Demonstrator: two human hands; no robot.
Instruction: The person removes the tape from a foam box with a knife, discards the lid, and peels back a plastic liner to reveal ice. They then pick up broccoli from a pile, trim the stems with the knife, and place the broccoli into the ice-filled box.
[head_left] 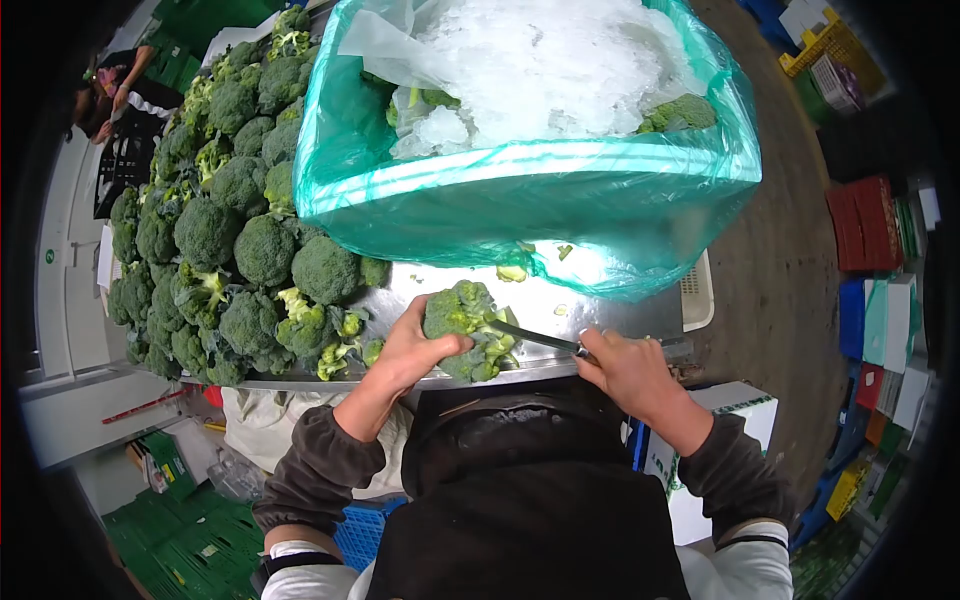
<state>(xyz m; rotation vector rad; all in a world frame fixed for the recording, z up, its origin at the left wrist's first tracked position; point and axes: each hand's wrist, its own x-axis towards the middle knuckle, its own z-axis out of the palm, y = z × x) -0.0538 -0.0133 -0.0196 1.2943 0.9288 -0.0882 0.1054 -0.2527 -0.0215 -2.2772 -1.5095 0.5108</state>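
Observation:
My left hand [408,350] is closed around a broccoli head [462,308], holding it over the front edge of the metal table [625,318]. In my right hand [632,370] is a knife [535,338], its dark blade pointing left and meeting the broccoli's stem side. Part of the blade's tip is hidden against the broccoli. Small cut pieces of stem [511,272] lie on the metal just beyond. Behind them stands a box lined with green plastic [530,200], holding crushed ice [540,70] over broccoli.
A large heap of broccoli [240,190] covers the table's left side. Below the table edge hang white sacks [270,425], and a white carton [735,405] stands at the right. Stacked crates [862,225] line the far right. Another person [125,80] is at the upper left.

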